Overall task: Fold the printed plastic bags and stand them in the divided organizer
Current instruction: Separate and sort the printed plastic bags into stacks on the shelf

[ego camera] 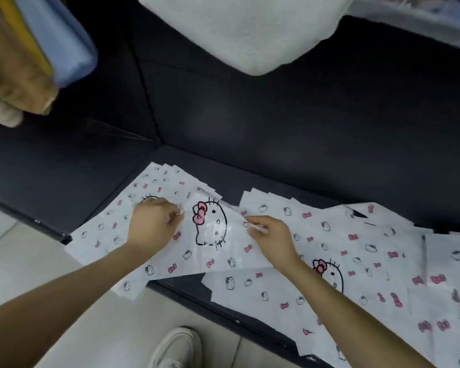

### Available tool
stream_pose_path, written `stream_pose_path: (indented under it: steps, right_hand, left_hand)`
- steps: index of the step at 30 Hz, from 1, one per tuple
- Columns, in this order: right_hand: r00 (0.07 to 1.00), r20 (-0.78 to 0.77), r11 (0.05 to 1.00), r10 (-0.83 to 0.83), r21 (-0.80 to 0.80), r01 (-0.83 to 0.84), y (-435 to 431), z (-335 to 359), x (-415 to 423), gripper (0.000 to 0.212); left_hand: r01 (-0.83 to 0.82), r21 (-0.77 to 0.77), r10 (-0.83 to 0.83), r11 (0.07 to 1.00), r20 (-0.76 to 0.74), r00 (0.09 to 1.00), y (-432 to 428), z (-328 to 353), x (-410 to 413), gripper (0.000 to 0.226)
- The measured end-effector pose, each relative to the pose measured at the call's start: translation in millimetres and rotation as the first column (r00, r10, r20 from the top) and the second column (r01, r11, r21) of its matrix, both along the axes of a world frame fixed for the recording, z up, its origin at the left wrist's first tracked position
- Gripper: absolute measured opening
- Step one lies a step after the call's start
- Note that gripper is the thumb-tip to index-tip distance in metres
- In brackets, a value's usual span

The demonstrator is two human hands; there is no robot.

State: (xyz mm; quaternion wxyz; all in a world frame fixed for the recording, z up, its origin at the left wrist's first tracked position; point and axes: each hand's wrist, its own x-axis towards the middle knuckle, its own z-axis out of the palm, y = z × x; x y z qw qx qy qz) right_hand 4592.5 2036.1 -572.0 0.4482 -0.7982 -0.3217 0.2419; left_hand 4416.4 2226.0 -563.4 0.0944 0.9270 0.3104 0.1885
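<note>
Top bag (pixel 210 243) flat, long axis left-right; left hand (pixel 154 221), right hand (pixel 272 239) pinching it

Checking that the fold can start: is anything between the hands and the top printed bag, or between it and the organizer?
Nothing visible. The left hand and right hand both pinch the top bag, which lies on other bags. The organizer is not in view, so that path cannot be judged.

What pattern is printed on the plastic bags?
The bags are white with pink bows and black-outlined cat faces; head view.
</note>
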Motion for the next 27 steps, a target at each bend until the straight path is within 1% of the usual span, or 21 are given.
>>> stream_pose_path:
  steps: [2,4,6,7,8,9,10,11,12,13,14,16,18,19,20,23,24,25,27]
  right_hand:
    - [1.0,0.007,0.999,-0.029,0.03,0.029,37,-5,-13,0.024]
    - [0.997,0.059,0.996,-0.048,0.076,0.043,70,-7,-24,0.022]
    - [0.991,0.12,0.99,-0.062,0.133,0.046,99,-7,-32,0.026]
    - [0.99,0.123,0.987,-0.067,0.15,0.048,112,-7,-34,0.029]
    - [0.992,0.107,0.986,-0.064,0.162,0.046,125,-7,-34,0.033]
    - [0.995,0.092,0.985,-0.05,0.167,0.034,135,-9,-34,0.036]
    - [0.996,0.082,0.986,-0.028,0.164,0.014,145,-13,-33,0.039]
    - [0.997,0.083,0.988,0.003,0.154,-0.016,154,-18,-32,0.042]
    - [0.996,0.083,0.988,0.042,0.143,-0.053,161,-24,-31,0.044]
    - [0.992,0.091,0.987,0.086,0.126,-0.098,166,-30,-30,0.046]
    - [0.986,0.108,0.985,0.127,0.099,-0.138,170,-35,-28,0.046]
    - [0.97,0.176,0.985,0.165,0.028,-0.173,170,-44,-22,0.044]
    - [0.939,0.315,0.99,0.139,-0.043,-0.132,157,-51,-11,0.04]
    - [0.915,0.386,0.993,0.115,-0.081,-0.091,144,-55,-4,0.039]
    - [0.901,0.426,0.992,0.082,-0.118,-0.034,126,-59,3,0.037]
    - [0.875,0.482,0.968,-0.041,-0.198,0.155,44,-64,21,0.035]
    - [0.865,0.495,0.955,-0.077,-0.212,0.207,10,-66,25,0.037]
    - [0.851,0.515,0.938,-0.105,-0.234,0.257,-26,-69,27,0.044]
    - [0.814,0.569,0.871,-0.118,-0.334,0.36,-92,-74,32,0.067]
  left_hand:
    - [-0.102,0.0,0.102,0.995,-0.043,0.994,20,-7,-18,0.033]
    - [-0.193,0.049,0.194,0.98,-0.022,0.981,32,-8,-32,0.03]
    - [-0.264,0.083,0.264,0.961,0.012,0.964,37,-10,-44,0.035]
    - [-0.312,0.106,0.312,0.944,0.02,0.95,40,-13,-49,0.029]
    - [-0.361,0.126,0.361,0.924,0.019,0.932,44,-18,-53,0.019]
    - [-0.396,0.123,0.398,0.91,0.005,0.917,48,-26,-56,0.013]
    - [-0.423,0.111,0.429,0.899,-0.041,0.902,51,-32,-57,0.028]
    - [-0.396,0.094,0.406,0.913,-0.128,0.905,52,-41,-58,0.051]
    - [-0.327,0.069,0.334,0.943,-0.212,0.919,52,-49,-56,0.07]
    - [-0.247,0.038,0.246,0.968,-0.305,0.92,51,-57,-53,0.082]
    - [-0.181,-0.018,0.159,0.983,-0.407,0.9,48,-65,-48,0.087]
    - [-0.115,-0.132,0.029,0.985,-0.525,0.851,44,-85,-40,0.094]
    - [-0.141,-0.172,0.009,0.975,-0.603,0.797,41,-98,-35,0.1]
    - [-0.156,-0.173,0.022,0.973,-0.6,0.8,40,-102,-33,0.102]
    - [-0.164,-0.172,0.033,0.971,-0.585,0.81,39,-101,-31,0.102]
    - [-0.188,-0.179,0.062,0.966,-0.546,0.836,33,-96,-28,0.096]
    - [-0.198,-0.183,0.076,0.963,-0.519,0.851,30,-92,-25,0.094]
    - [-0.203,-0.186,0.09,0.961,-0.486,0.869,26,-89,-22,0.092]
    - [-0.145,-0.16,0.071,0.976,-0.398,0.914,11,-84,-12,0.082]
